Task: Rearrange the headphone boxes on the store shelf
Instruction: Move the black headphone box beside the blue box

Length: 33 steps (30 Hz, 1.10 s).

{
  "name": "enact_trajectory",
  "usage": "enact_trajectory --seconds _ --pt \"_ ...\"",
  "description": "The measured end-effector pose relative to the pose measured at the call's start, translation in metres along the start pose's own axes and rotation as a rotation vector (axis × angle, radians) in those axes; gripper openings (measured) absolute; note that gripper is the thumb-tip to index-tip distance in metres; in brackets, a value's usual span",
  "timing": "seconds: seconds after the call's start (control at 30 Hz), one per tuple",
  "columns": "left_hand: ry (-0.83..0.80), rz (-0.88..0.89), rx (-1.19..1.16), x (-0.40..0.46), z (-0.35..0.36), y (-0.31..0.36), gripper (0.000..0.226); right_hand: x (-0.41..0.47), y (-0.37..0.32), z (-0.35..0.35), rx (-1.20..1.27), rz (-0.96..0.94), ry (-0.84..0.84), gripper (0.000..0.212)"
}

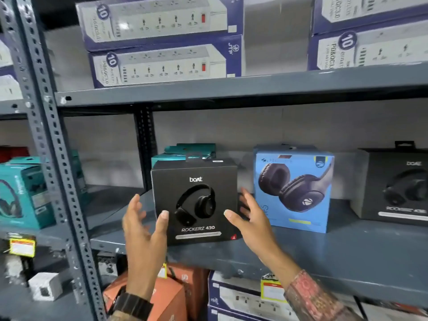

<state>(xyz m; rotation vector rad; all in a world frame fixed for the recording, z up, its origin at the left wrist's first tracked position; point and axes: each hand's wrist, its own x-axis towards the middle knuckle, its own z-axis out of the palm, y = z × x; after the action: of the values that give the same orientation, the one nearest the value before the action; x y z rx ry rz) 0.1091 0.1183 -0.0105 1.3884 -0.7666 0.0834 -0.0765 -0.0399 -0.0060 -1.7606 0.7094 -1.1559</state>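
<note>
Left of the black box [195,200] the shelf [347,249] lies bare back to the wall, bounded by the slotted upright [58,158]. A narrow gap separates it from the blue box [293,189] on its right; the right hand [249,218] fills that gap. Teal boxes [187,151] stand close behind. Above the boxes, open room reaches the upper shelf [231,89].
</note>
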Motion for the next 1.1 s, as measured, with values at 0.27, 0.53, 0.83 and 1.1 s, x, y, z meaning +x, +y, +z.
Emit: enact_trajectory --seconds 0.27,0.53,0.83,1.1 --pt "-0.389 -0.068 -0.106 0.01 0.0 -0.014 0.069 -0.006 0.005 0.016 0.08 -0.028 0.04 0.074" --pt "-0.452 0.043 -0.191 -0.003 0.022 0.029 0.067 -0.055 -0.034 -0.041 0.052 -0.1 0.221 0.071" --pt "-0.64 0.183 -0.339 -0.091 0.162 0.118 0.072 -0.115 -0.051 -0.235 -0.137 -0.161 0.501 0.071" --pt "-0.817 0.089 -0.276 -0.193 0.33 0.155 0.071 -0.127 -0.001 -0.409 -0.199 0.012 0.568 0.068"
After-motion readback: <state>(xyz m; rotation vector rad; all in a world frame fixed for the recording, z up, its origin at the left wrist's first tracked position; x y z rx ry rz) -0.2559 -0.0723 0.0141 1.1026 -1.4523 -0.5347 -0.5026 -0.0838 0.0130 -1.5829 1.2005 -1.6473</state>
